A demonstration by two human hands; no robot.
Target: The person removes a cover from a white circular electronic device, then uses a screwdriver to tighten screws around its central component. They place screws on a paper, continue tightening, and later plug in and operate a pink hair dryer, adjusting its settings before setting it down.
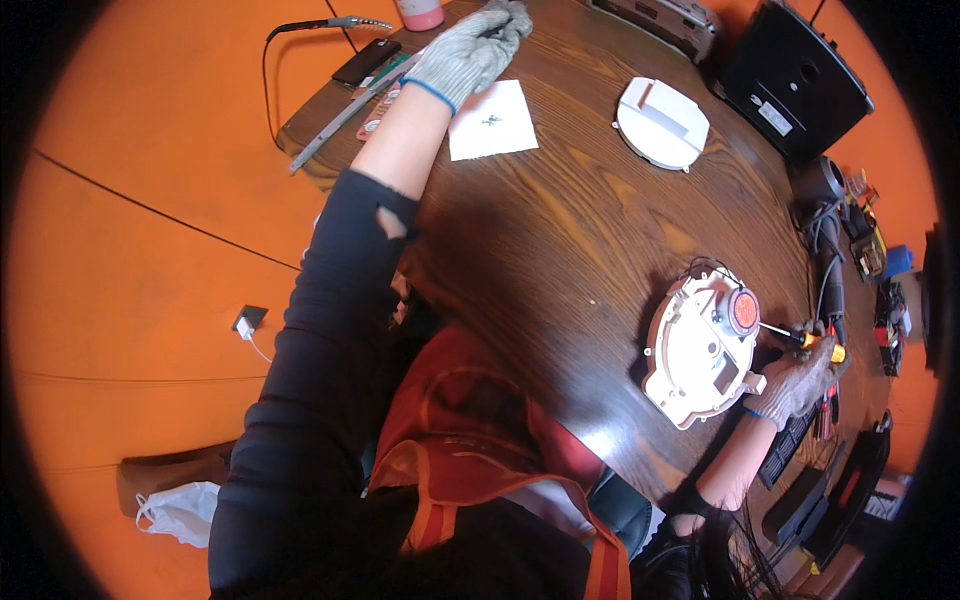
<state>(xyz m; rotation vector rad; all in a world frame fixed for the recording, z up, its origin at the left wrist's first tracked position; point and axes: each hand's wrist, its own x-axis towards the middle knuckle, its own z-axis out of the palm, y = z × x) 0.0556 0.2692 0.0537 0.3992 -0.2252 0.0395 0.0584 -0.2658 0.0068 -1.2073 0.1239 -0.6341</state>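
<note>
My left hand (465, 60), in a pale knit glove with a blue cuff, reaches over the far left of the table. Its fingers are bent together; what they hold, if anything, is hidden. Just below it lies a white paper (512, 138) with a cluster of small dark pieces, perhaps screws. My right hand (795, 388), also gloved, grips a screwdriver (808, 341) with a yellow handle. The shaft points left toward a round white plastic housing (692, 375), which carries a round speaker-like part (740, 311) with an orange-red centre. Contact between tip and housing is unclear.
A round white cover (662, 125) lies at the far right of the wooden table (560, 220). Behind it stands a black case (795, 80). A metal ruler-like strip (345, 120) and a pink bottle (420, 14) are at far left. Tools and cables line the right edge.
</note>
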